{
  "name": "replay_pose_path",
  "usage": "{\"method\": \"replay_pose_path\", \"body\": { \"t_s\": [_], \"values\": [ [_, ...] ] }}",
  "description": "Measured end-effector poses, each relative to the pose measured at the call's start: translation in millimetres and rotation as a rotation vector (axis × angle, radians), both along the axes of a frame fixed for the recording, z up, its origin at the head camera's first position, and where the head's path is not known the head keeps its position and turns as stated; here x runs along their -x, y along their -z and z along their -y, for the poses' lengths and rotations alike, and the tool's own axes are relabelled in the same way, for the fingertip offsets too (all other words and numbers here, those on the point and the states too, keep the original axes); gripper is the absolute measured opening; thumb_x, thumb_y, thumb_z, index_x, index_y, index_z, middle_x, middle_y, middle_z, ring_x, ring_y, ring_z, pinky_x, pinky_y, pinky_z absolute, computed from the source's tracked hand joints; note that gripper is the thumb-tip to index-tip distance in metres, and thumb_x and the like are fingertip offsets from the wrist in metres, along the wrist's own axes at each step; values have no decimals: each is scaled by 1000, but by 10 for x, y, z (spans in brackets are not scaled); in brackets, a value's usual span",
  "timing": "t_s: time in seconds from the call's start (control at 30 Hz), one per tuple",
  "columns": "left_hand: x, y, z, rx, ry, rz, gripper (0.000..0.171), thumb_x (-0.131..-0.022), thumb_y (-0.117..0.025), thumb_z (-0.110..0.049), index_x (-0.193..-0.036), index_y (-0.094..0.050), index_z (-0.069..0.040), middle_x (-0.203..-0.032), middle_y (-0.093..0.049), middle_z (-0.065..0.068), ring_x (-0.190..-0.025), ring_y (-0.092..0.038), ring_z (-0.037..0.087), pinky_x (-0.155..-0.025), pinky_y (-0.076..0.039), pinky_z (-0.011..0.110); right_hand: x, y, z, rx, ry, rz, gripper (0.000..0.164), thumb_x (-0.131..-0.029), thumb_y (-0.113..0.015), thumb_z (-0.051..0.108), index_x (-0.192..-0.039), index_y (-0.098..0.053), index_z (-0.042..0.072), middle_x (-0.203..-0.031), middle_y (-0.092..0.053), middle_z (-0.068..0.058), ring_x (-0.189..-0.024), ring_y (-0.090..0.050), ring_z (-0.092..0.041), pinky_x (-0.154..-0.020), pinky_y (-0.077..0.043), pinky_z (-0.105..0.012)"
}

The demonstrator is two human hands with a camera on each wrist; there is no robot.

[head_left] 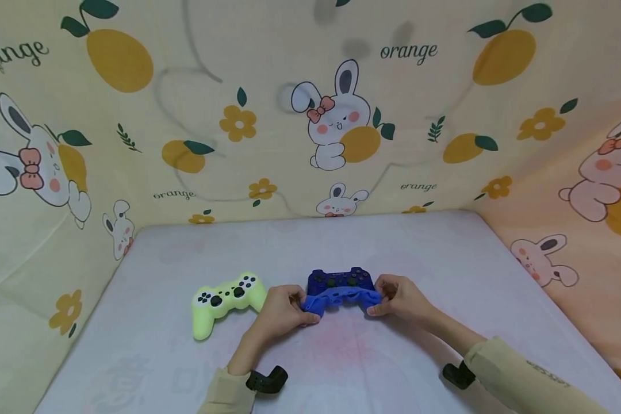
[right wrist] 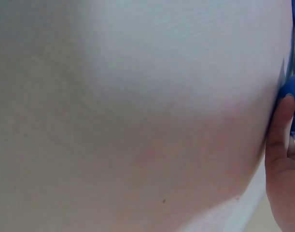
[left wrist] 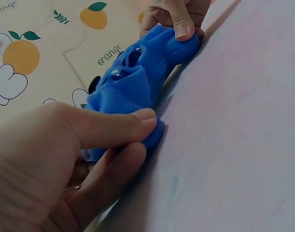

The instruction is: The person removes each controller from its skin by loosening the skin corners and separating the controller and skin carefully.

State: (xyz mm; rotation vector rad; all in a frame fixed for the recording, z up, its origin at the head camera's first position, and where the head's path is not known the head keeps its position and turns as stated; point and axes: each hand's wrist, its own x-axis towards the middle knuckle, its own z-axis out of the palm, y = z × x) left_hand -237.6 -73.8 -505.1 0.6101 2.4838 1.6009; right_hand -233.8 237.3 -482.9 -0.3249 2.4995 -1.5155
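A dark blue game controller point(head_left: 340, 279) lies near the middle of the table, its buttons and sticks toward the far side. Over its near half and grips is a bright blue silicone cover point(head_left: 344, 295), wrinkled and bunched. My left hand point(head_left: 282, 313) pinches the cover's left grip end between thumb and fingers. At the opposite end, my right hand point(head_left: 406, 300) pinches the right grip of the cover. The left wrist view shows the rubbery cover point(left wrist: 133, 79) with openings stretched across its face. Only the edge of the cover point(right wrist: 293, 87) and part of my right hand point(right wrist: 282, 159) appear in the right wrist view.
A yellow-green controller point(head_left: 227, 300) lies just left of my left hand, its right grip close to the fingers. White cloth covers the table point(head_left: 160, 368). Printed fabric walls point(head_left: 290, 190) stand at the back and both sides. A black band point(head_left: 267, 380) sits on each wrist.
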Motion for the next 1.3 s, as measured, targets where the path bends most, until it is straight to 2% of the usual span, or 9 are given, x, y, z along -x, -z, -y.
{"method": "replay_pose_path", "body": {
  "t_s": [0.1,0.27,0.4,0.5,0.7,0.8,0.97,1.17,1.3],
  "values": [
    [-1,4,-4,13,3,-10,33,-68,-91,-17,-76,-60,-9,-57,-62,-7,-49,-60,11,-44,-42,23,-16,-9,-5,6,-4,14,43,-68,-91,10,-88,-53,3,-66,-46,-4,-60,-45,-15,-57,-39,-26],
    [-9,-18,-6,62,-8,-29,38,-67,-92,-21,-81,-58,-10,-61,-59,-5,-53,-54,9,-49,-43,25,-27,-26,-3,99,2,82,48,-72,-88,5,-102,-50,1,-70,-45,-4,-60,-43,-13,-57,-40,-25],
    [-14,-32,-1,83,-17,-31,44,-69,-91,-26,-89,-56,-10,-67,-59,-4,-59,-55,9,-54,-46,26,-58,-38,52,135,50,112,55,-75,-85,2,-112,-45,-1,-73,-43,-4,-62,-44,-13,-57,-42,-24],
    [-14,-36,-5,85,-21,-46,46,-72,-89,-29,-93,-54,-9,-70,-60,-3,-62,-57,10,-57,-48,26,-93,-44,121,86,117,108,61,-72,-87,5,-115,-44,0,-72,-44,-4,-62,-45,-14,-55,-42,-25],
    [-28,-62,-28,69,-35,-67,42,-74,-88,-27,-91,-54,-9,-69,-60,-3,-59,-57,9,-53,-47,26,-130,-46,244,-13,228,65,64,-68,-91,14,-113,-47,5,-69,-49,-6,-57,-52,-19,-53,-48,-32],
    [-33,-63,-35,31,-34,-54,39,-75,-88,-23,-89,-55,-7,-67,-62,-2,-56,-59,11,-51,-49,27,-133,-41,264,8,253,54,58,-71,-90,13,-111,-48,6,-65,-47,-4,-55,-51,-20,-52,-48,-34],
    [-30,-47,-35,-45,-13,7,35,-75,-88,-16,-86,-57,-4,-64,-65,1,-52,-64,16,-48,-52,29,-123,-37,262,13,261,44,54,-72,-89,11,-110,-50,7,-63,-46,-4,-53,-49,-19,-51,-48,-33],
    [-27,-77,-29,29,-31,-10,35,-72,-89,-21,-82,-59,-6,-61,-63,-3,-51,-61,13,-47,-48,28,-98,-45,257,3,260,36,54,-73,-87,9,-113,-51,9,-66,-51,-6,-53,-51,-21,-50,-46,-32],
    [-33,-111,-20,89,-43,-40,35,-72,-89,-24,-79,-59,-7,-60,-60,-5,-50,-56,9,-46,-45,26,-64,-41,241,-9,233,18,51,-72,-89,10,-108,-52,8,-63,-49,-4,-52,-51,-21,-50,-45,-31]
  ]
}}
